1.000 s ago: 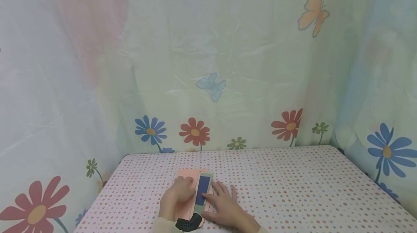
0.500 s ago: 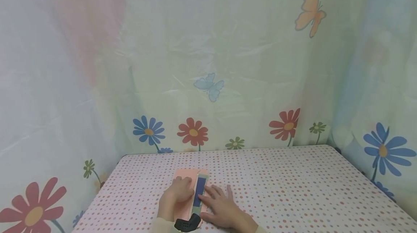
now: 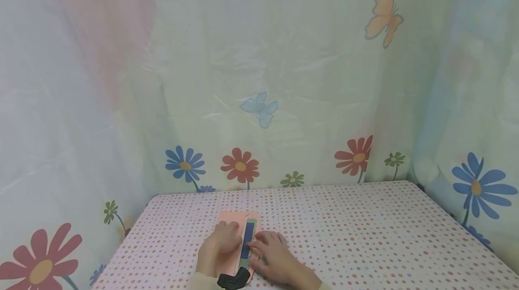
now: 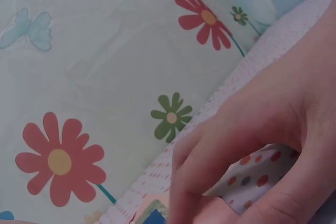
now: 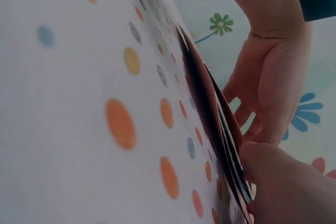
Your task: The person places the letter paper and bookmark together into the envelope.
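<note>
A thin pink booklet (image 3: 231, 260) lies on the dotted table in the head view; its blue-and-green page (image 3: 248, 241) is tilted up along the right side. My left hand (image 3: 222, 240) rests on the pink side with its fingers down on the sheet. At the page's right edge, my right hand (image 3: 275, 256) bends its fingers and pinches the leaf with the thumb. Several stacked leaves (image 5: 223, 124) fan slightly apart in the right wrist view, the right thumb (image 5: 268, 163) on their edge. A corner of the blue panel (image 4: 155, 216) shows in the left wrist view, beside the right fingers.
A black wrist device (image 3: 234, 278) sits by the left wrist, over the near end of the booklet. The dotted tabletop (image 3: 365, 231) extends far to the right. A flowered curtain (image 3: 300, 78) stands behind and on both sides.
The blue-and-green page looks narrower, its right edge turned upward. My right fingers have gone from spread to bent along that edge. My left hand stays in place.
</note>
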The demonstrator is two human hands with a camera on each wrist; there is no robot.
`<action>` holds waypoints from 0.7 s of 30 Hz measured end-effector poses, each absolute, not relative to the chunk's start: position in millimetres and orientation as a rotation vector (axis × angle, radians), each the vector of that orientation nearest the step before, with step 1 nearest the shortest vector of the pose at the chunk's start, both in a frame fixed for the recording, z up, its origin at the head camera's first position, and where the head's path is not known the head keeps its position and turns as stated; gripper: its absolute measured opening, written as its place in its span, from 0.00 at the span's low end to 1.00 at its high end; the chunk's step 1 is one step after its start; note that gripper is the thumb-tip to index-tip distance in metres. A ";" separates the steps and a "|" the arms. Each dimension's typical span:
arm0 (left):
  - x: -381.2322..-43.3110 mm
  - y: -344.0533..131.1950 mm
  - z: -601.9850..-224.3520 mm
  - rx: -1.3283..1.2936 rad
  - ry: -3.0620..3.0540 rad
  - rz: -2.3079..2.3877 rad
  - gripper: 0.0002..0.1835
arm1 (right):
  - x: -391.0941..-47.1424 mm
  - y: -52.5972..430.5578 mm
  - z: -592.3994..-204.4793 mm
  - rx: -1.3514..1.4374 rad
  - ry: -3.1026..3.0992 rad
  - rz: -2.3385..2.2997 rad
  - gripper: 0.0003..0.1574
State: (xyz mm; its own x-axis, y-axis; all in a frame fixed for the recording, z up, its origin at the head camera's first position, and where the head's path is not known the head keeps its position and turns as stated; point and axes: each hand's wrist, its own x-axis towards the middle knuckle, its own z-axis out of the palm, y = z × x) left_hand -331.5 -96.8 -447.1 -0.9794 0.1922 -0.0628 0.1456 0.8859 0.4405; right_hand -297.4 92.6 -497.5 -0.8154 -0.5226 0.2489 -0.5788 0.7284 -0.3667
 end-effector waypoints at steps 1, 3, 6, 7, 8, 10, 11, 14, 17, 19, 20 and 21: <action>-331.9 -96.8 -447.7 0.267 2.947 0.674 0.25 | -297.6 92.5 -497.6 0.898 -2.782 0.663 0.24; -332.4 -96.7 -448.1 0.257 2.941 0.669 0.25 | -297.8 92.3 -496.6 0.914 -2.768 0.647 0.21; -332.9 -96.8 -449.4 0.248 2.946 0.667 0.25 | -298.2 92.3 -495.0 0.944 -2.797 0.631 0.22; -333.3 -96.8 -449.6 0.240 2.944 0.672 0.25 | -298.4 92.5 -494.4 0.957 -2.810 0.619 0.24; -333.4 -96.8 -449.7 0.232 2.943 0.677 0.25 | -298.1 92.7 -493.8 0.971 -2.820 0.605 0.25; -333.7 -96.8 -450.2 0.225 2.946 0.685 0.25 | -297.5 92.9 -493.1 0.997 -2.846 0.568 0.29; -333.6 -96.8 -450.6 0.219 2.946 0.690 0.25 | -297.1 93.0 -493.1 1.011 -2.858 0.557 0.30; -333.4 -96.8 -451.4 0.216 2.953 0.697 0.25 | -295.9 93.3 -493.5 1.047 -2.877 0.541 0.33; -333.9 -96.9 -452.3 0.216 2.952 0.696 0.25 | -295.9 93.5 -493.8 1.040 -2.864 0.604 0.31; -334.6 -96.9 -452.9 0.219 2.952 0.686 0.25 | -296.4 93.3 -493.5 1.024 -2.843 0.653 0.28; -335.0 -97.0 -453.1 0.223 2.953 0.680 0.25 | -296.7 93.2 -493.3 1.017 -2.832 0.673 0.26; -335.1 -97.0 -453.0 0.228 2.954 0.671 0.25 | -297.1 93.0 -493.1 1.015 -2.825 0.688 0.25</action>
